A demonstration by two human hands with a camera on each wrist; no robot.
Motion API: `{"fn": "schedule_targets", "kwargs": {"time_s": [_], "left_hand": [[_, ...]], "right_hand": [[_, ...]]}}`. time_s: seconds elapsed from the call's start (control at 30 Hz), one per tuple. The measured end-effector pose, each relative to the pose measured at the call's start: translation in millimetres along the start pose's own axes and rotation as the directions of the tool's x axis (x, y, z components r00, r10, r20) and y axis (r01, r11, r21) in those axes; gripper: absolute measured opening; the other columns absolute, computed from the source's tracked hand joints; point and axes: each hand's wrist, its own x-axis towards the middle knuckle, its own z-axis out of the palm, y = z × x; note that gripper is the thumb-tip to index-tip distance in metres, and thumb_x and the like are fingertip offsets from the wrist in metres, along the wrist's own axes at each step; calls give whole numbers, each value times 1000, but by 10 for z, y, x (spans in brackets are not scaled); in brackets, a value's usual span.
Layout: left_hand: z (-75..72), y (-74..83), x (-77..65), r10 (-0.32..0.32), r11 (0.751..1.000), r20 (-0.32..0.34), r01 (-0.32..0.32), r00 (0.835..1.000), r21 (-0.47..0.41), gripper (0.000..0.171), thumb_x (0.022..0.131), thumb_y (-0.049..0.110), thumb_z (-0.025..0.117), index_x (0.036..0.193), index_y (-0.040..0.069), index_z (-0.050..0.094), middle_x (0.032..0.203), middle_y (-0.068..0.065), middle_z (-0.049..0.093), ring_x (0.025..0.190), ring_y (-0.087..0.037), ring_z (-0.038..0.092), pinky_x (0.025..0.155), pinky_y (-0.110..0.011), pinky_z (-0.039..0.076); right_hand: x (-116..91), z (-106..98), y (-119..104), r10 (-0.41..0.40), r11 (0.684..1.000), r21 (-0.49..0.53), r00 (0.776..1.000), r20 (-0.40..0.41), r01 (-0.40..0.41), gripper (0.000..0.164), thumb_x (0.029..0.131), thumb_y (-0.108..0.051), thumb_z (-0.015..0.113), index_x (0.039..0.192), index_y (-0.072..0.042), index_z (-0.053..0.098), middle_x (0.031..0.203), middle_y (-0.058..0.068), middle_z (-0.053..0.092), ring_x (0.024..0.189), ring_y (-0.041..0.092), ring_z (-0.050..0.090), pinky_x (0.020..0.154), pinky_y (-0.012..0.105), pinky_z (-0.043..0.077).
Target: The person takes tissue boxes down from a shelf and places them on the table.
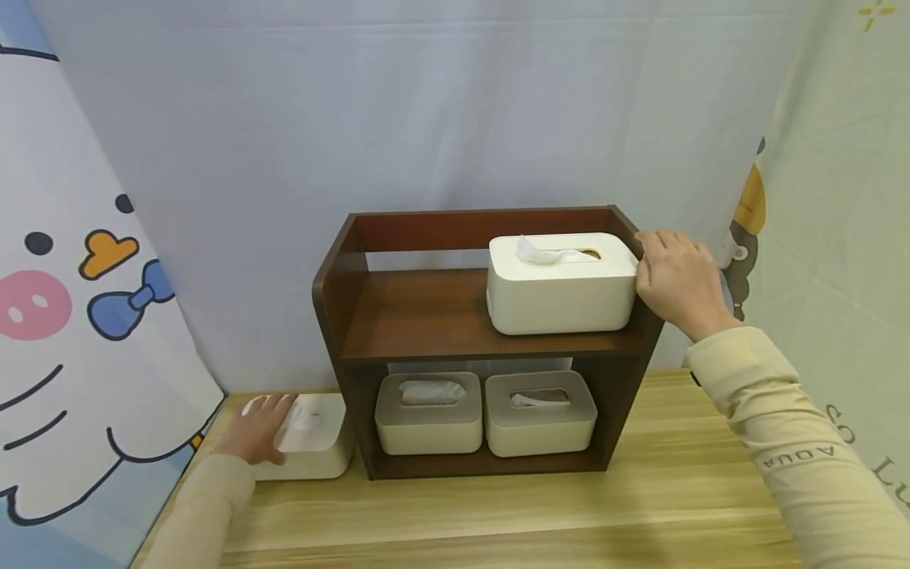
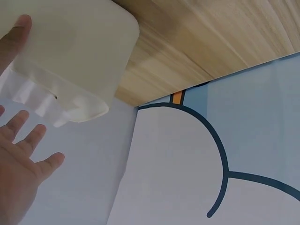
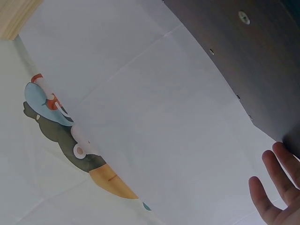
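Observation:
My left hand (image 1: 257, 427) reaches over a white tissue box (image 1: 323, 431) on the table, left of the shelf. In the left wrist view the thumb (image 2: 18, 35) lies along this box while the other fingers are spread and nearly straight. My right hand (image 1: 678, 276) is at the upper right side of a dark brown two-tier shelf (image 1: 419, 312). Its fingers (image 3: 276, 173) extend loosely in the right wrist view, fingertips right at the side panel (image 3: 253, 51). Beside this hand, another white tissue box (image 1: 562, 296) sits on the upper tier, tissue poking out.
Two tissue boxes with greyish tops, a left one (image 1: 429, 419) and a right one (image 1: 542, 419), stand side by side on the lower tier. The wooden table (image 1: 462, 521) extends in front. A pale curtain (image 1: 455, 118) hangs behind, with a cartoon-printed cloth (image 1: 71, 363) at the left.

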Motion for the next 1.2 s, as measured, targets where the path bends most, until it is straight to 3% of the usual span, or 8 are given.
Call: {"fn": "schedule_targets", "kwargs": {"time_s": [0.17, 0.33, 0.5, 0.67, 0.87, 1.2], "left_hand": [[-15, -7, -25, -1, 1000, -25, 0, 1000, -22, 96, 50, 32, 88, 128, -2, 44, 121, -25, 53, 107, -47, 49, 83, -67, 35], [-170, 8, -24, 25, 999, -36, -26, 999, -42, 93, 56, 42, 83, 127, -4, 44, 118, -26, 54, 102, -46, 53, 81, -59, 42], [-468, 19, 32, 39, 997, -69, -44, 997, -65, 81, 72, 45, 72, 128, -5, 44, 119, -28, 53, 102, -47, 53, 80, -57, 44], [-783, 2, 118, -19, 996, -80, 12, 997, -86, 66, 84, 38, 62, 131, -4, 41, 122, -31, 50, 104, -51, 49, 80, -60, 42], [-1147, -6, 185, -49, 997, -105, 43, 993, -58, 59, 88, 32, 58, 132, -3, 41, 124, -31, 49, 105, -53, 48, 81, -62, 41], [-1791, 118, 300, -45, 998, -281, 52, 959, 18, 53, 88, 28, 58, 130, -1, 44, 120, -30, 52, 99, -51, 50, 77, -61, 41]], "right_hand": [[1, 4, -3, -4, 1000, 4, 1000, -4, 4, 33, 88, -11, 36, 110, 3, 57, 106, 23, 60, 96, 40, 54, 65, 52, 41], [6, 6, -5, -3, 1000, 5, 1000, -8, 3, 33, 88, -11, 37, 110, 3, 57, 106, 23, 60, 96, 40, 55, 65, 52, 41], [13, 12, -7, -2, 1000, 5, 1000, 1, 2, 33, 88, -12, 37, 111, 2, 57, 107, 23, 60, 97, 40, 54, 66, 52, 41], [11, 9, 0, 1, 1000, 3, 1000, 8, -1, 34, 88, -11, 36, 111, 3, 57, 107, 24, 60, 97, 40, 54, 66, 53, 41], [8, -7, -3, 1, 1000, 4, 1000, 8, -1, 34, 88, -12, 36, 111, 3, 57, 107, 24, 60, 97, 41, 54, 66, 53, 41], [0, -16, -7, 2, 1000, 8, 1000, 5, -2, 34, 89, -10, 36, 112, 3, 57, 108, 24, 60, 97, 41, 54, 67, 54, 42]]}}
